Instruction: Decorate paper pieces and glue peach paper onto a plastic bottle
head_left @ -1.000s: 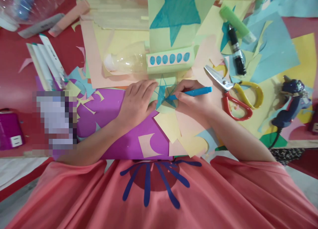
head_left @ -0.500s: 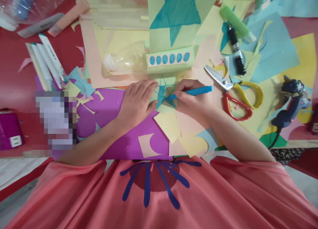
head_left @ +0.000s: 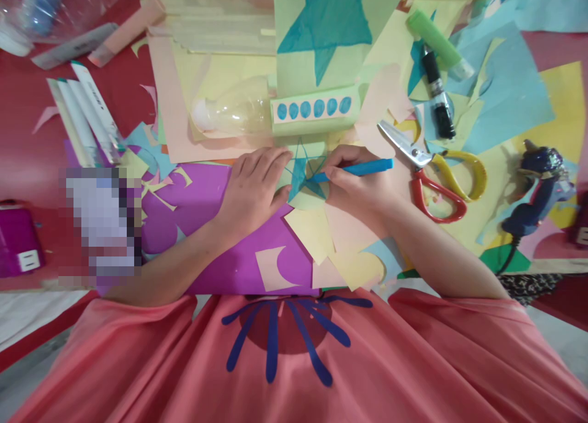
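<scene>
Evidently, my right fingers [head_left: 339, 177] are closed around the blue marker [head_left: 374, 167] near its tip, over the star [head_left: 298, 173] on the pale green paper [head_left: 315, 148], among scraps [head_left: 311, 230] on the worktop [head_left: 27, 135]. My left fingers [head_left: 277, 171] lie flat at its left edge, gripping nothing. The marker should feel light, stiff and smooth, best pinched low; the paper, thin and creasable, best pinned at 1 edge.

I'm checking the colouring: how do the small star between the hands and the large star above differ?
Fill: the small star is only partly coloured; the large star looks solid where visible.
Size: the small star is smaller than the large star.
View: the left hand and right hand flank the small star; the picture's top edge cuts off the large star.
Both are blue-green.
</scene>
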Tool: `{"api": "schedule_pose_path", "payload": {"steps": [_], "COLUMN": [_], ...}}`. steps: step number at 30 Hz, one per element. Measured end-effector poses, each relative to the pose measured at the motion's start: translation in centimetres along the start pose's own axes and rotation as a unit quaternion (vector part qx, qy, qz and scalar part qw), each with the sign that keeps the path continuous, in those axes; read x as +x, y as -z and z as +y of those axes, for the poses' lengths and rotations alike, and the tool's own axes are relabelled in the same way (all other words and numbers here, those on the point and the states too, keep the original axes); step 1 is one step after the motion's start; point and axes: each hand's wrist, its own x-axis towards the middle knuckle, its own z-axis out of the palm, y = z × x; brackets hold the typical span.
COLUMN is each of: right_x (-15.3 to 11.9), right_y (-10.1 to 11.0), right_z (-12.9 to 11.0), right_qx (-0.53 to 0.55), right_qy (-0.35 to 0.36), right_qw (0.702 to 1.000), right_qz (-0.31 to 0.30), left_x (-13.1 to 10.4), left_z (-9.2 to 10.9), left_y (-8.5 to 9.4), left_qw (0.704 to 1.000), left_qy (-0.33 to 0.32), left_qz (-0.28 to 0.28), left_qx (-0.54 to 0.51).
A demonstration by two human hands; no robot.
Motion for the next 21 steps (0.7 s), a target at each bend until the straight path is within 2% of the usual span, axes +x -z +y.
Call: {"api": "schedule_pose_path", "payload": {"steps": [7,10,16,21], "right_x": [-0.09,0.05,-0.03,-0.08], "right_y": [-0.35,-0.35,0.03,-0.19], "right_z": [0.44,0.62,0.08,0.4], "right_qx": [0.003,0.002,-0.015,-0.006], "right_qy": [0.041,0.053,0.016,0.049], "right_qw": [0.998,0.998,1.0,0.997], "right_qz": [0.047,0.041,0.015,0.054], "left_x": [0.03,0.0,-0.07,-0.01], "left_z": [-0.04,-0.05,-0.08,-0.06], "left_y": [0.04,0.01,-0.11,0.05], "left_qw": [1.0,1.0,1.0,1.0], "left_qy": [0.002,-0.002,-0.007,-0.012], "left_qz": [-0.008,-0.001,0.006,-0.002], "left_qx": [-0.006,0.006,0.011,0.015]}}
